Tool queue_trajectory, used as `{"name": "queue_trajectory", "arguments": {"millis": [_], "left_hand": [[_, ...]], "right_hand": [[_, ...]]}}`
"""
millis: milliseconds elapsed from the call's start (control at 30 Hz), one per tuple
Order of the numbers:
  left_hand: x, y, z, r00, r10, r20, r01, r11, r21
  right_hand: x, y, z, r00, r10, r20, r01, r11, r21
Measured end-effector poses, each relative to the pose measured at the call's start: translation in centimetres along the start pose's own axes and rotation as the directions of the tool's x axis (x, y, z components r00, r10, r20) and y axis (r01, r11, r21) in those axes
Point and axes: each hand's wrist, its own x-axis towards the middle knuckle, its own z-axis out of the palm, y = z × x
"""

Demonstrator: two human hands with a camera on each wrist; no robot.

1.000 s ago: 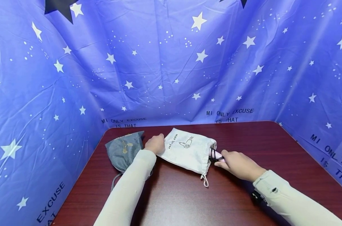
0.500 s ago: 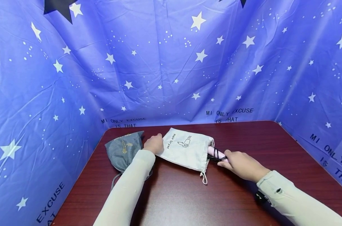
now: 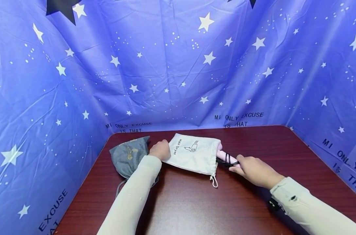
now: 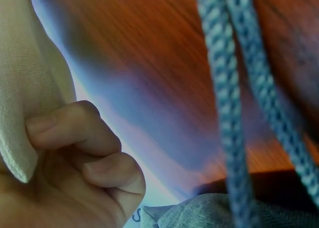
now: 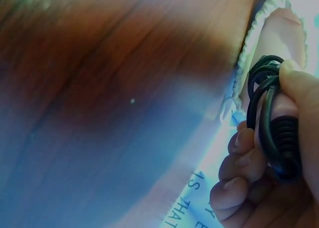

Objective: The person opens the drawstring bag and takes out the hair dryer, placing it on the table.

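A white drawstring bag [image 3: 192, 155] printed "Hair Dryer" lies on the table, its mouth to the right. My left hand [image 3: 159, 150] pinches its closed end; in the left wrist view the curled fingers [image 4: 112, 171] meet the pale cloth [image 4: 30, 63]. From the mouth sticks the handle of a pink hair dryer [image 3: 223, 155], wound with a black cord [image 3: 228, 160]. My right hand [image 3: 255, 170] grips that handle and cord. The dryer's head is mostly inside the bag. In the right wrist view, fingers and thumb wrap the handle beside the gathered bag opening [image 5: 244, 54].
A grey drawstring bag [image 3: 129, 158] with a gold print lies left of my left hand, its grey cords [image 4: 224, 108] close to the left wrist camera. The dark red table [image 3: 189, 209] is bordered by blue star-patterned cloth [image 3: 166, 65] at the back and sides.
My right hand has moved to the right with the hair dryer, and more of its pink handle shows outside the bag. The white bag has shifted slightly left; my left hand has barely moved.
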Motion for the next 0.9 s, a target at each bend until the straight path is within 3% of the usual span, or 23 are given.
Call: {"name": "queue_trajectory", "arguments": {"millis": [367, 900], "left_hand": [[0.0, 0.2, 0.2, 1.0, -0.005, 0.008, 0.005, 1.0, -0.005], [0.3, 0.0, 1.3, 0.999, -0.015, 0.029, 0.017, 0.999, -0.044]], "right_hand": [[-0.4, 0.4, 0.0, 1.0, -0.001, -0.02, 0.001, 1.0, -0.004], [-0.9, 0.8, -0.2, 0.997, 0.07, 0.021, -0.07, 0.998, 0.009]]}}
